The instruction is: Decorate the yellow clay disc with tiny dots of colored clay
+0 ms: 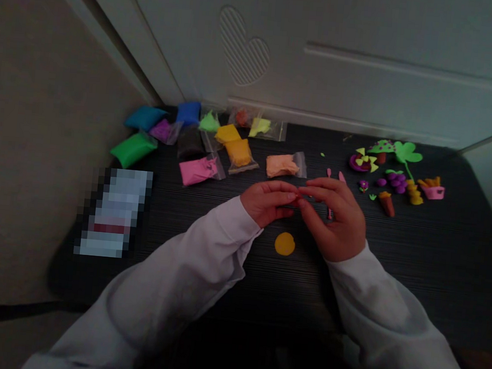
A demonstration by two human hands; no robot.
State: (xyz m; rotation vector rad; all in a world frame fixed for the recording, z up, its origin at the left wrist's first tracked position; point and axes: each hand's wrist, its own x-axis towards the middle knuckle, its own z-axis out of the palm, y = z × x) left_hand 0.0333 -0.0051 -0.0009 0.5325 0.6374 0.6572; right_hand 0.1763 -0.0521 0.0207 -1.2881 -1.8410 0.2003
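Small red clay piece (298,199), mostly hidden
Left hand (269,201) and right hand (338,217) pinch it together, fingers loosely bent.

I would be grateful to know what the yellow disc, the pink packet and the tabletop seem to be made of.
Yellow disc: probably matte modelling clay, given its even colour and slightly uneven edge. Pink packet: likely clay in clear plastic; a see-through edge shows. Tabletop: perhaps wood or laminate, dark, with fine grain-like lines.

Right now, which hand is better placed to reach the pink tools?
Probably the right hand: it looks close to the pink tools, while the left hand is farther off.
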